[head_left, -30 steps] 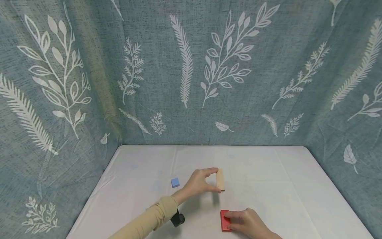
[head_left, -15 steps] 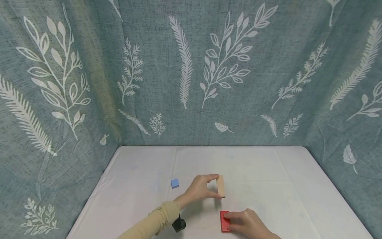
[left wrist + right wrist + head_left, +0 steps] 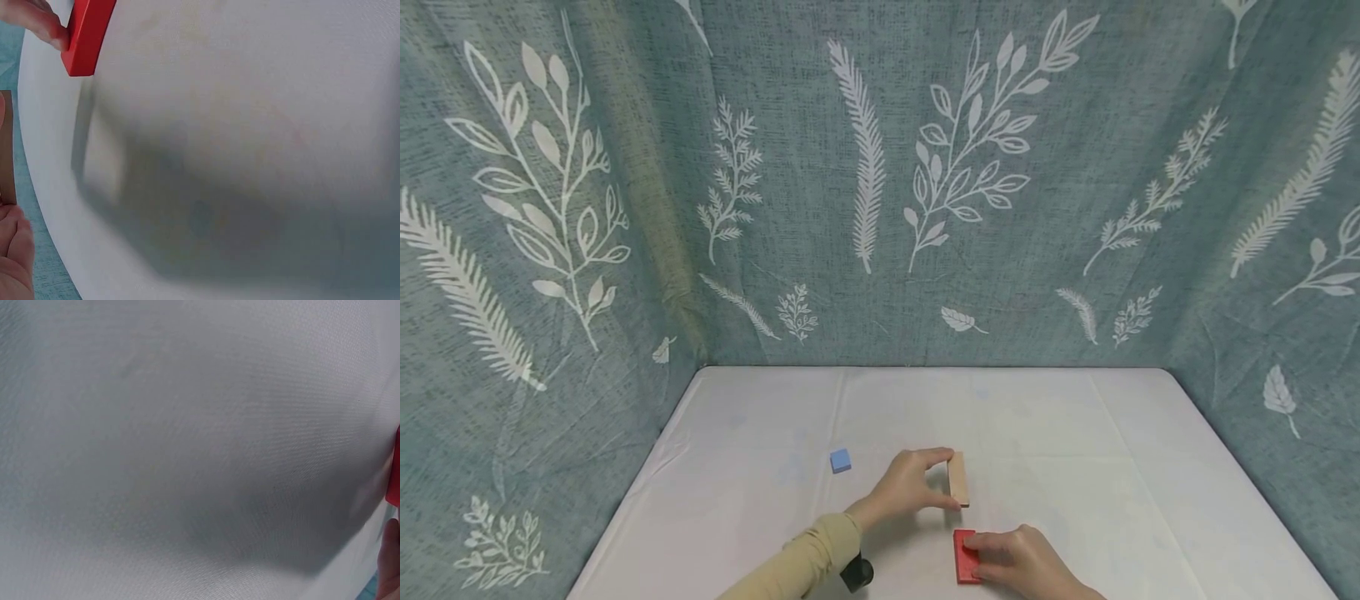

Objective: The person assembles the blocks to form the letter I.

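"Wooden block up there: how does the left hand have it?"

"Pinched by its 2 ends, thumb on the near end, fingertips on the far end, with a gap between palm and block. It seems raised off the counter, beyond the right hand and a little to that hand's left."

"And the right hand, is it busy?"

"Yes, it's curled over the red block, thumb and finger gripping from the right. That block lies at its fingertips. I can't tell whether it rests on the counter."

"How would you handle this well?"

"An end grip like that could let the block roll about the line from thumb to fingertips, I'd say. So press evenly at both ends and move slowly. The right hand does best to hold its own block quiet, fingers out of the other's path."

"Which way does the wood point?"

"Forward. Its long axis runs from the thumb out to the fingertips, far end leaning slightly left. The red block's visible long edge runs nearly the same way, so the 2 are close to parallel. A small turn of the left wrist should take out the difference."

"Anything near that arm?"

"Just past the left wrist, on its left, sits a blue cube, apart from both hands."
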Available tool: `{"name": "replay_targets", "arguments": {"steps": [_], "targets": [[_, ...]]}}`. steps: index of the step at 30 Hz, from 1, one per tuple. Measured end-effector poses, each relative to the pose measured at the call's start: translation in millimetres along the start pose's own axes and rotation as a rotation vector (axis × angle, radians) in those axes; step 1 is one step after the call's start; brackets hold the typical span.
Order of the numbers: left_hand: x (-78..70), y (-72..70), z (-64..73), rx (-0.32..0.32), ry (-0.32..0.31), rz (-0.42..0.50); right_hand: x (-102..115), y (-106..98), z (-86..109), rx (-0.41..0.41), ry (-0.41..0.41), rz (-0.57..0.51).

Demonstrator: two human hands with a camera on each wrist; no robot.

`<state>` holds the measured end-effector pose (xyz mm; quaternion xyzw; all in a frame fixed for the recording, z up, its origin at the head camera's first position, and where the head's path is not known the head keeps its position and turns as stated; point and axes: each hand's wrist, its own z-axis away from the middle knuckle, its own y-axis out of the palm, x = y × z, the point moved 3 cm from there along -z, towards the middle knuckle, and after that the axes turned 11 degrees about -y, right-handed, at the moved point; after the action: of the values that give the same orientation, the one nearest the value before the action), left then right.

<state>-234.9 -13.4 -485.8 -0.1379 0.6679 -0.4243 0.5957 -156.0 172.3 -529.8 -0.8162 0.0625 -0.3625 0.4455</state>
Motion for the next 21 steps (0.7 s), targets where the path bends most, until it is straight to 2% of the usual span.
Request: {"name": "replay_targets", "arguments": {"steps": [5,9,21], "targets": [[-0.8,4.3,0.4,0.007,0.002,-0.003,-0.5,-1.0,-0.7,0.046,0.072,-0.043],[0.0,7.7,0.1,0.013,-0.008,-0.006,-0.2,-1.3,-0.9,0.063,0.098,-0.039],[6.2,17.7,-1.0,0.018,0.003,0.016,1.6,-1.0,-0.1,-0.002,0.002,-0.003]]}}
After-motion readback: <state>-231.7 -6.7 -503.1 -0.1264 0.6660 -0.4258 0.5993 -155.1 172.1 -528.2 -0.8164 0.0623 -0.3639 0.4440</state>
